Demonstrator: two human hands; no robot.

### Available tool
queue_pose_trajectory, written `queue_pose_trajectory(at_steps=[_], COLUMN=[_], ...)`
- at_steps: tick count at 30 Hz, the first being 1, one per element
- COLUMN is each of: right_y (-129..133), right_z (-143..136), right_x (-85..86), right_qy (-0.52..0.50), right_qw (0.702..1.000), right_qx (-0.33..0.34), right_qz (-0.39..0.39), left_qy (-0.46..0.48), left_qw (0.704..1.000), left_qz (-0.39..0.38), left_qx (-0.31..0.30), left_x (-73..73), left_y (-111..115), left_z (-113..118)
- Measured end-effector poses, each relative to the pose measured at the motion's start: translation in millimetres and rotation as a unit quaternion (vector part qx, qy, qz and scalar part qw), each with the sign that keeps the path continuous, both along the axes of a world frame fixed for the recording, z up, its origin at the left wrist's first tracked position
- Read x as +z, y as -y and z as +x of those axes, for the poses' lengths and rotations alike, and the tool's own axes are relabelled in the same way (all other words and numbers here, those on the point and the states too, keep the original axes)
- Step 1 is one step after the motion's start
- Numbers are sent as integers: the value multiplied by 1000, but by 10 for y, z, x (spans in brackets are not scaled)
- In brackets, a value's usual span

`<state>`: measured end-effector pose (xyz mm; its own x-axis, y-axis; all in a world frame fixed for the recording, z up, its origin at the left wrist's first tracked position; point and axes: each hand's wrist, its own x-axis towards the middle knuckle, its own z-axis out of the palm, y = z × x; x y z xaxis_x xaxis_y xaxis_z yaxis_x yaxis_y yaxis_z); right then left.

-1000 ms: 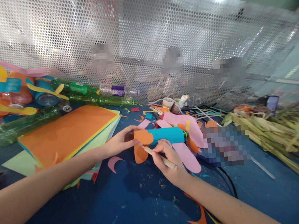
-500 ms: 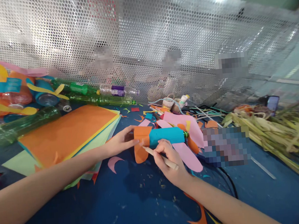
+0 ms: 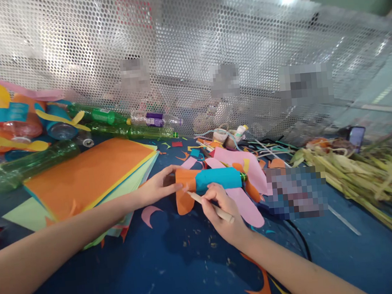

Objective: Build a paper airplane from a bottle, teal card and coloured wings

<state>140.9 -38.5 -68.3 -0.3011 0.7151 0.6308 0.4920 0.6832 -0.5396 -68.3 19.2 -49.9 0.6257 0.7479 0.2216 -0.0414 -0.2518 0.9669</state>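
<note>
We stretch our left arm in from the near left of the blue tabletop, nearly straight, the forearm low and slanting toward the middle. At its end our left hand is curled round the left end of the bottle, thumb along the near side and fingers arched over the top, gripping it.

Our right forearm comes in from the near right, and our right hand is bent inward with the pen pinched between thumb and fingers. The pen slants, its tip up and to the left, at the orange paper by our left thumb; we cannot tell whether it presses.

The bottle lies on its side around the tabletop's middle, well back from the near edge, blue-wrapped, its neck toward the right edge. A pink wing spreads from it toward us. Left of our left hand lie the sheets; husks heap toward the right edge. The screen stands along the far edge.
</note>
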Motion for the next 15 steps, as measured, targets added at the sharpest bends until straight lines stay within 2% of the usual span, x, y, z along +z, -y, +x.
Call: queue_pose_trajectory(at_steps=[9,15], right_y=[4,6], right_z=[-9,-13], right_x=[17,20], right_qy=[6,-6], right_qw=[1000,1000], right_qx=[4,3], right_qz=[9,0], left_qy=[-1,0], left_qw=[1000,1000], left_qz=[-4,-6], left_qx=[3,2], left_x=[-32,3], left_y=[-14,0], left_z=[-9,1])
